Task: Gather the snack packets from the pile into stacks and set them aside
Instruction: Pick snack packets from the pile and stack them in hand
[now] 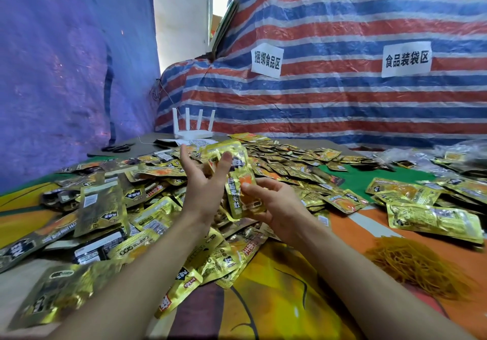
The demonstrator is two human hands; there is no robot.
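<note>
A big pile of gold snack packets [147, 181] covers the table's left and middle. My right hand [274, 202] holds a small upright stack of gold packets [238, 179] above the pile, thumb on its front and fingers behind. My left hand [204, 181] is raised beside the stack with fingers straight and spread, its thumb tip touching the stack's upper left face. Gathered packets [432, 218] lie in flat stacks at the right.
A heap of yellow rubber bands [416, 266] lies at the right front. A white router [193, 128] and black scissors [117, 148] sit at the back. A striped tarp wall [342, 97] with paper signs stands behind; a blue tarp [66, 76] hangs on the left.
</note>
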